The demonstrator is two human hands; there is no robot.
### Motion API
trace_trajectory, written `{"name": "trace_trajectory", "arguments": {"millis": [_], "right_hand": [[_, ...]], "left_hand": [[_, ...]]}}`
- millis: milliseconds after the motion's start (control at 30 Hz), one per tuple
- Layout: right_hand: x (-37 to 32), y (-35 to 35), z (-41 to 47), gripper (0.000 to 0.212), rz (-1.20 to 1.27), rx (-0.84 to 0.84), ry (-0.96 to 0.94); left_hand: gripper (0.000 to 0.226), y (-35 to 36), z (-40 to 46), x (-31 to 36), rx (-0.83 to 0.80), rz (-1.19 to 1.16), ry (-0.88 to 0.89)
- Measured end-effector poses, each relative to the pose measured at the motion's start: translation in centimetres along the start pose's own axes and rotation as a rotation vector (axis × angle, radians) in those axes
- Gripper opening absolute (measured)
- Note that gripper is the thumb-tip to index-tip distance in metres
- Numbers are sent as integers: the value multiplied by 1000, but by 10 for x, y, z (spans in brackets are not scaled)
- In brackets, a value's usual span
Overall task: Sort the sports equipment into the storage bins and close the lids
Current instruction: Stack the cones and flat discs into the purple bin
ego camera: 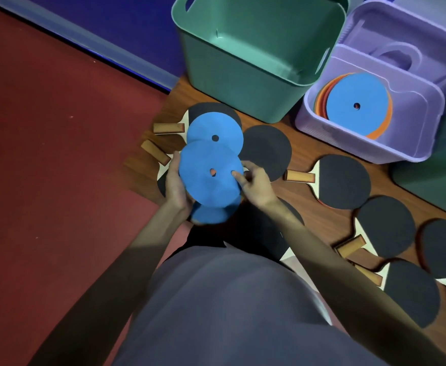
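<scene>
Red carpet (58, 154), wooden floor (303, 159) | both hands (175, 180) (255, 184) gripping blue disc (211, 180)

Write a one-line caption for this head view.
Both hands, left hand and right hand, hold blue discs above scattered paddles, near the purple bin.

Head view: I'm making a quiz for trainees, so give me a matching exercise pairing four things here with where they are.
Things:
1. green bin
2. purple bin
3. blue disc with a hole
4. black paddles

Places:
A. lying on the wooden floor
B. held between both hands
C. holds a stack of blue and orange discs
D. stands left of the other bin, nothing visible inside

Pairs: 1-D, 2-C, 3-B, 4-A
</scene>
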State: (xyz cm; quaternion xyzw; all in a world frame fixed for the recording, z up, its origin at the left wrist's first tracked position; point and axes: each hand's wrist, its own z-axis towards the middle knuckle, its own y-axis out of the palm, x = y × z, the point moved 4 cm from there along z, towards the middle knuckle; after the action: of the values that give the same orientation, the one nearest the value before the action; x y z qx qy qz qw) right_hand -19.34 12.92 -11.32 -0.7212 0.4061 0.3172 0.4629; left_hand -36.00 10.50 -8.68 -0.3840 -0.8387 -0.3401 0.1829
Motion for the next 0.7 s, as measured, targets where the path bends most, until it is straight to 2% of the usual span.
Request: {"name": "trace_trajectory", "arguments": {"millis": [200, 367, 467, 600, 700], "right_hand": [[7, 3, 7, 37, -248, 93, 100], [17, 19, 11, 58, -459, -42, 208], [12, 29, 6, 67, -562, -63, 232], [8, 33, 2, 63, -530, -24, 245], [5, 28, -4, 44, -448, -75, 240]], "left_hand": [[47, -29, -10, 13, 140, 55, 145], [47, -51, -18, 26, 178, 72, 228], [50, -63, -20, 26, 210, 96, 224], [49, -66, -25, 24, 228, 102, 225], [47, -69, -27, 23, 251, 83, 241]]}}
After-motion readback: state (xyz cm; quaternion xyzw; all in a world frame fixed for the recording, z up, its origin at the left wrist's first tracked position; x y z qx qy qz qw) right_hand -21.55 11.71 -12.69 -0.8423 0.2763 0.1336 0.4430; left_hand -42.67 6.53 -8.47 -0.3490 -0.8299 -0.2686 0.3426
